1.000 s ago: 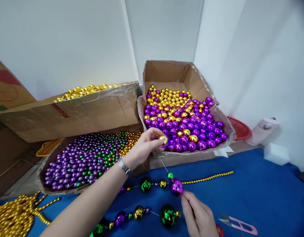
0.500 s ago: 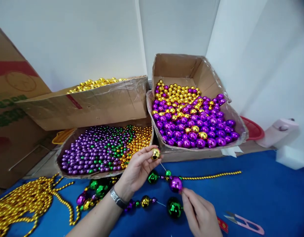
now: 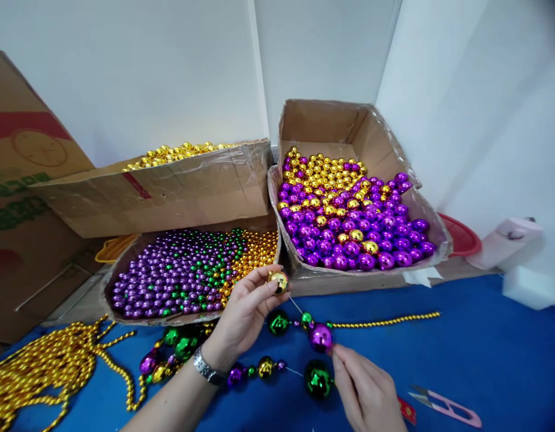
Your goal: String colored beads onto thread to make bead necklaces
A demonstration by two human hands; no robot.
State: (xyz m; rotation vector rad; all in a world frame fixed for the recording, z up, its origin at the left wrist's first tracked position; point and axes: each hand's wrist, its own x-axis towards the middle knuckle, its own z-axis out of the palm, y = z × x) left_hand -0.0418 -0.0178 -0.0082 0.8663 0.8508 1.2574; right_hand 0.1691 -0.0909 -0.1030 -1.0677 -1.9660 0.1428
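My left hand pinches a gold bead on a thin needle or wire that slants down to a small green bead and a large purple bead. My right hand pinches the string just below the purple bead. The strung strand of green, gold and purple beads curls over the blue cloth below my hands, with a large green bead near my right fingers.
Three open cardboard boxes stand behind: purple and gold balls, small purple, green and gold beads, gold beads. A gold bead chain pile lies left, a thin gold strand right. Pink snips lie bottom right.
My left hand brought the gold bead from the right-hand box down toward the strand. The camera view shifted left, then held; the right hand stayed on the string.
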